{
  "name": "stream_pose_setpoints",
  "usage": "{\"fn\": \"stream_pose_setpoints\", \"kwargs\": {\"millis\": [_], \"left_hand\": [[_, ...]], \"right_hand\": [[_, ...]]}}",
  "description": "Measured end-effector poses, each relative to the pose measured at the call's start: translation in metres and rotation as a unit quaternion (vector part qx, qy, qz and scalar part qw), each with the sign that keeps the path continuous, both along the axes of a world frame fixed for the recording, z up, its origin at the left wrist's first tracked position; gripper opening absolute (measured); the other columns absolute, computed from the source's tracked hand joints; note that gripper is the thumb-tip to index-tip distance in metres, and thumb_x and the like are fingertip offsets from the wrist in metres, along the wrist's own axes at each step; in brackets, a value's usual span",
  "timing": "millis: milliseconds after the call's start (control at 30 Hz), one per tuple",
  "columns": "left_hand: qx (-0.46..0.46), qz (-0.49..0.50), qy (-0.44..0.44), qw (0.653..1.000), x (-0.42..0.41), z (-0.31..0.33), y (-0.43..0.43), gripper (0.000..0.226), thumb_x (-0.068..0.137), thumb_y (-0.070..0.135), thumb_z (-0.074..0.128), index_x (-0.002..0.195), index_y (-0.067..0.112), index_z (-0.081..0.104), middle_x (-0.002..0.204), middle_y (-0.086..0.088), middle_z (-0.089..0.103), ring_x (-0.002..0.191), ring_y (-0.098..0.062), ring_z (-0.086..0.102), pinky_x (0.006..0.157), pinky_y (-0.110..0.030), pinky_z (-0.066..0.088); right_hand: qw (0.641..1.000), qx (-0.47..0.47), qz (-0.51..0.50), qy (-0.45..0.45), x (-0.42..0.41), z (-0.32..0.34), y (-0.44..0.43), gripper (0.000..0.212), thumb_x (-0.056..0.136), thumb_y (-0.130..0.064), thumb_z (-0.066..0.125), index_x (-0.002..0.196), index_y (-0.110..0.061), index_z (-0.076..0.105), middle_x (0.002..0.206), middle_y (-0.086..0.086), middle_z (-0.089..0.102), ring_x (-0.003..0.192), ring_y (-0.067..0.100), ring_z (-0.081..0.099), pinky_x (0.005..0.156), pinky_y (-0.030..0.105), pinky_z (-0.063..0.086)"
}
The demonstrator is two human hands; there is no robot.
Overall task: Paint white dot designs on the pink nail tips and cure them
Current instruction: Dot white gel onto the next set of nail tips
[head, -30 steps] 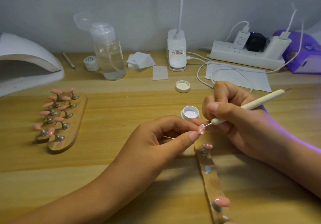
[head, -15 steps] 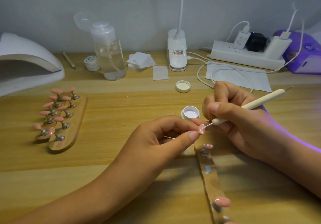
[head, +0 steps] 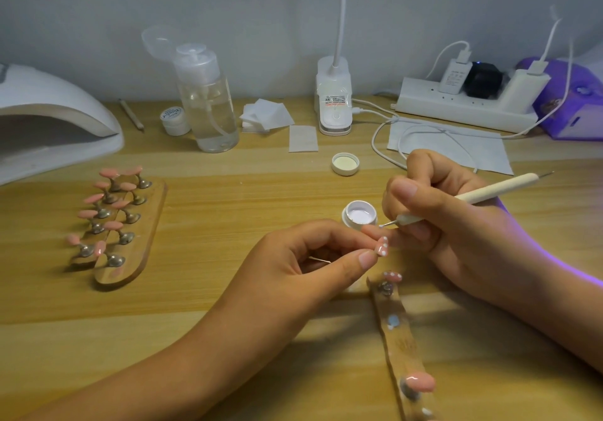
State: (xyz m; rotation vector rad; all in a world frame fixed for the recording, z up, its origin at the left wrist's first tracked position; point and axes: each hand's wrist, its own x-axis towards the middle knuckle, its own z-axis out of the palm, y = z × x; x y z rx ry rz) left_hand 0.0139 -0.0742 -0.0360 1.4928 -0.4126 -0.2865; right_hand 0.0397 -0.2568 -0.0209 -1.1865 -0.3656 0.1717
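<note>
Script on the white jar (head: pixel 175 119), lamp-base sticker (head: pixel 335 99) and charger (head: pixel 454 76) print is all unreadable

Desk (head: pixel 212 211): wood grain, smooth, low sheen.
Tip (head: pixel 479 250) pinched in my left hand (head: pixel 303 264): pink, glossy; white dots on it also shiny.
Tool (head: pixel 496 189) gripped in my right hand (head: pixel 456 234): matt cream handle, bare metal point.
Jar (head: pixel 359 216): white plastic; paint inside smooth.
Lid (head: pixel 345 164): white plastic.
Strips (head: pixel 137 251): bare wood, matt.
Stands (head: pixel 114 260): dull grey metal.
Bottle (head: pixel 210 110): clear plastic.
Lamp (head: pixel 49 94): white plastic, smooth.
Wipes (head: pixel 266 113): matt white; paper or cloth, I cannot tell.
</note>
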Motion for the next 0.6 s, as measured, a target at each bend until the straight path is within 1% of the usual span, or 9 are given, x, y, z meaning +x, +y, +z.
{"fn": "stream_pose_setpoints", "kwargs": {"millis": [100, 167, 267, 367, 433, 600], "left_hand": [[-0.001, 0.000, 0.000, 1.000, 0.0004, 0.0002, -0.0001, 0.010, 0.080, 0.020, 0.067, 0.086, 0.017, 0.074, 0.096, 0.010, 0.075, 0.088, 0.001, 0.066, 0.072, -0.008, 0.046], [-0.007, -0.001, 0.001, 1.000, 0.0005, 0.0000, -0.0001, 0.010, 0.079, 0.019, 0.067, 0.085, 0.016, 0.074, 0.093, 0.010, 0.075, 0.086, 0.002, 0.066, 0.071, -0.007, 0.046], [-0.014, -0.002, -0.001, 1.000, -0.0001, 0.0000, -0.0001, 0.009, 0.079, 0.017, 0.068, 0.083, 0.015, 0.075, 0.088, 0.012, 0.074, 0.078, 0.005, 0.065, 0.067, -0.006, 0.045], [-0.017, -0.003, 0.002, 1.000, 0.0000, -0.0002, 0.0001, 0.009, 0.078, 0.019, 0.068, 0.083, 0.017, 0.075, 0.089, 0.011, 0.075, 0.080, 0.005, 0.065, 0.068, -0.007, 0.045], [-0.015, -0.002, 0.001, 1.000, 0.0001, 0.0000, 0.0000, 0.009, 0.078, 0.020, 0.068, 0.083, 0.018, 0.075, 0.091, 0.010, 0.075, 0.084, 0.003, 0.066, 0.070, -0.007, 0.046], [-0.019, 0.000, 0.005, 1.000, 0.0000, 0.0002, -0.0002, 0.008, 0.078, 0.017, 0.068, 0.081, 0.015, 0.075, 0.090, 0.009, 0.075, 0.078, 0.005, 0.065, 0.068, -0.006, 0.045]], "right_hand": [[1.000, -0.004, -0.002, 0.001, 0.0000, 0.0006, -0.0001, 0.027, 0.077, -0.016, 0.071, 0.058, -0.021, 0.052, 0.051, -0.003, 0.046, 0.049, 0.005, 0.047, 0.053, 0.017, 0.051], [1.000, 0.004, 0.004, -0.001, -0.0005, 0.0003, -0.0004, 0.025, 0.077, -0.013, 0.066, 0.058, -0.019, 0.051, 0.050, -0.003, 0.046, 0.049, 0.006, 0.045, 0.052, 0.015, 0.050], [1.000, 0.005, 0.020, -0.005, -0.0009, -0.0015, -0.0023, 0.023, 0.076, -0.011, 0.063, 0.059, -0.018, 0.048, 0.051, -0.001, 0.045, 0.050, 0.008, 0.040, 0.052, 0.014, 0.048], [0.999, -0.030, 0.030, -0.027, 0.0000, -0.0039, -0.0041, 0.023, 0.077, -0.012, 0.062, 0.060, -0.019, 0.048, 0.053, -0.002, 0.046, 0.051, 0.009, 0.039, 0.053, 0.014, 0.043], [0.998, -0.033, 0.034, -0.032, 0.0008, -0.0051, -0.0049, 0.023, 0.077, -0.012, 0.062, 0.060, -0.020, 0.048, 0.053, -0.003, 0.048, 0.051, 0.008, 0.039, 0.053, 0.016, 0.041], [0.998, -0.037, 0.034, -0.033, 0.0014, -0.0054, -0.0048, 0.024, 0.076, -0.012, 0.063, 0.060, -0.020, 0.048, 0.053, -0.001, 0.046, 0.050, 0.009, 0.038, 0.054, 0.017, 0.040]]}}
